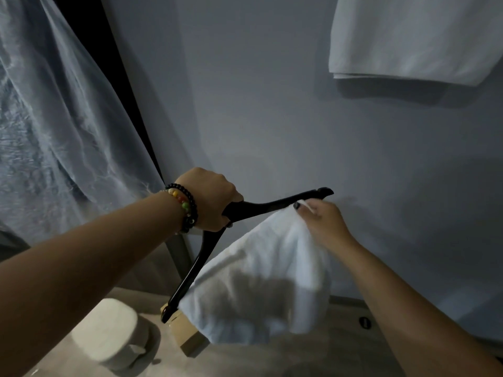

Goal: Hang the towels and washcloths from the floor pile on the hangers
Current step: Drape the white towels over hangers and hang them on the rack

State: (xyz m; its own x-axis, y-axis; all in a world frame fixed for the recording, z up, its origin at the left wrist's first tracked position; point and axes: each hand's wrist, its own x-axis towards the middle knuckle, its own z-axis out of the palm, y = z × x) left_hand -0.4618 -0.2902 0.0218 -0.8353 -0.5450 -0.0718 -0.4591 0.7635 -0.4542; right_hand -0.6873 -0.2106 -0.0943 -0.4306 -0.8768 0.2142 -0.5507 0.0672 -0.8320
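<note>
My left hand grips a black hanger at its neck, holding it out in front of the wall. A white towel drapes below the hanger's arms. My right hand pinches the towel's upper edge against the hanger's right arm near its tip. The hanger's lower arm points down towards the floor. The hook is hidden behind my left hand.
Another white towel hangs on the wall at top right. A sheer curtain hangs on the left beside a dark frame. Below are a white cylindrical object and a wooden block on the floor.
</note>
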